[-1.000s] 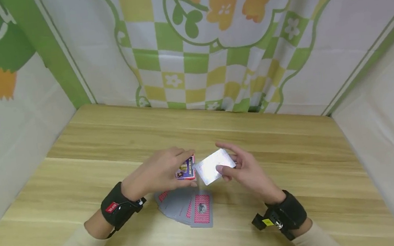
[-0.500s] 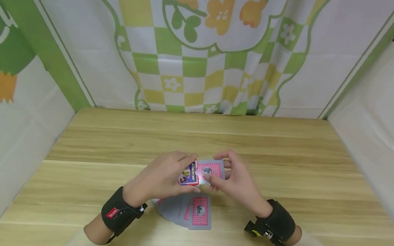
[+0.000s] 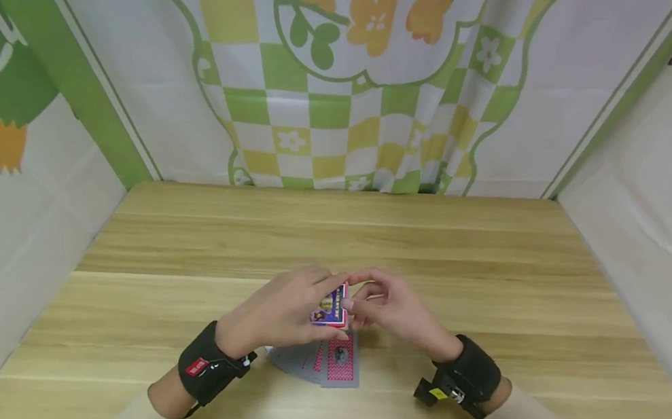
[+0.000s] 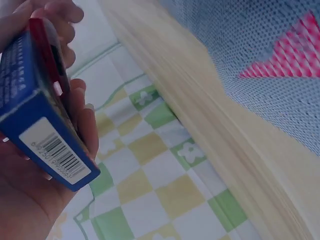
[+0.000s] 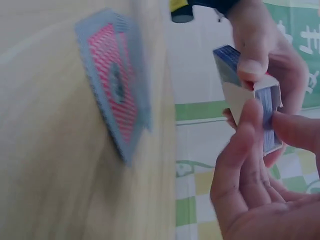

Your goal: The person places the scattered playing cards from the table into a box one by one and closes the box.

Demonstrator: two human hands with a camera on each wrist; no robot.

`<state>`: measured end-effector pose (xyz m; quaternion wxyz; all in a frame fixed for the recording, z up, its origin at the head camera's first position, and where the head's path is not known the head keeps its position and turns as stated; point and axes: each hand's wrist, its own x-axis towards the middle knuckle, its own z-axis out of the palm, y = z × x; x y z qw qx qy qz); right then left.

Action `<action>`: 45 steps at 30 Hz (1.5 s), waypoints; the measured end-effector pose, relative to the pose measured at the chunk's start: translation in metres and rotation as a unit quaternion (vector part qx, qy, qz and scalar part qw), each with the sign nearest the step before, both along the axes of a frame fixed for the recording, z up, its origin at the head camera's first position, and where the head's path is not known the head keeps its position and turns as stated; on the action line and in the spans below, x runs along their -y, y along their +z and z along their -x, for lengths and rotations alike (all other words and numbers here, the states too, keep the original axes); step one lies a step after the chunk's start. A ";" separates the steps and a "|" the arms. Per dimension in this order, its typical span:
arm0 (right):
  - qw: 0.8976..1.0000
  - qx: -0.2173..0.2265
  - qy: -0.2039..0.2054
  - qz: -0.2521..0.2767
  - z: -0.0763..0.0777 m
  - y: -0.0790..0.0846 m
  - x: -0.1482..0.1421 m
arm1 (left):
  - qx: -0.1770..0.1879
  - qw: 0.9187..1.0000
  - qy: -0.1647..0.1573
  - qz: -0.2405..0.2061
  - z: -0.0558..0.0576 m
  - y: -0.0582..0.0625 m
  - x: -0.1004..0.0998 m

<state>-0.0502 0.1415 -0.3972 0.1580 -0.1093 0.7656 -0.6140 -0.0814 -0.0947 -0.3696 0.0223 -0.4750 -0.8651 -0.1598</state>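
Note:
My left hand [image 3: 285,310] grips a blue and red playing-card box [image 3: 329,306], its thumb and fingers on opposite sides. A barcode marks the near end of the box [image 4: 55,152] in the left wrist view. In the right wrist view, the box's other end is open and shows the edges of playing cards [image 5: 268,107] inside. My right hand [image 3: 392,309] has curled fingers at this open end. Its thumb and fingertips pinch at the card edges. Below the hands, a fan of grey-bordered cards with red patterned backs [image 3: 341,359] lies on the table, partly covered by my left hand.
The wooden table [image 3: 191,231] reaches back to a green, yellow and white checked curtain [image 3: 332,114]. Pale walls [image 3: 649,204] stand at both sides. Black straps with small cameras [image 3: 207,363] sit on both wrists.
A card in my right hand was outside the box, then partly in it, and is now inside. My right hand has moved left to the box's opening. The left hand keeps its grip.

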 end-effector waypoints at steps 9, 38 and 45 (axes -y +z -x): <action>0.992 -0.053 0.045 -0.106 -0.001 -0.004 0.004 | 0.009 0.999 0.039 0.012 0.005 0.005 0.007; 0.943 -0.102 0.194 -0.252 -0.006 0.000 0.001 | -0.029 0.998 0.054 0.025 0.011 0.003 0.011; 0.977 -0.015 0.160 -0.140 -0.001 0.020 -0.016 | -0.020 0.998 0.059 0.027 0.012 0.000 0.012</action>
